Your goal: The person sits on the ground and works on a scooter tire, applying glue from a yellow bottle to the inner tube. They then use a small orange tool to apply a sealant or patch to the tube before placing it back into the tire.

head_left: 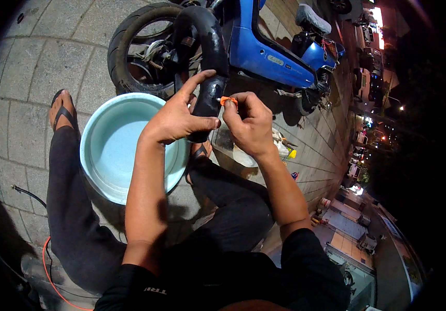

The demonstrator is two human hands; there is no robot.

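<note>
A thick black inner tube [200,28], with wet-looking shiny patches, curves down in front of the scooter's rear wheel [122,41]. My left hand [173,116] grips the lower stretch of the tube, thumb pressed on it and index finger across it. My right hand [249,122] pinches a small orange piece [227,100] against a short metal stem at the tube's side; whether it is a cap or a tool I cannot tell. A pale blue plastic basin [103,145] sits on the paving below my left arm.
The blue scooter [267,54] stands just beyond my hands. My legs in dark trousers flank the basin. An orange hose [47,262] and black cables lie at lower left. Small items lie behind my right hand. Parked cars [362,83] line the street on the right.
</note>
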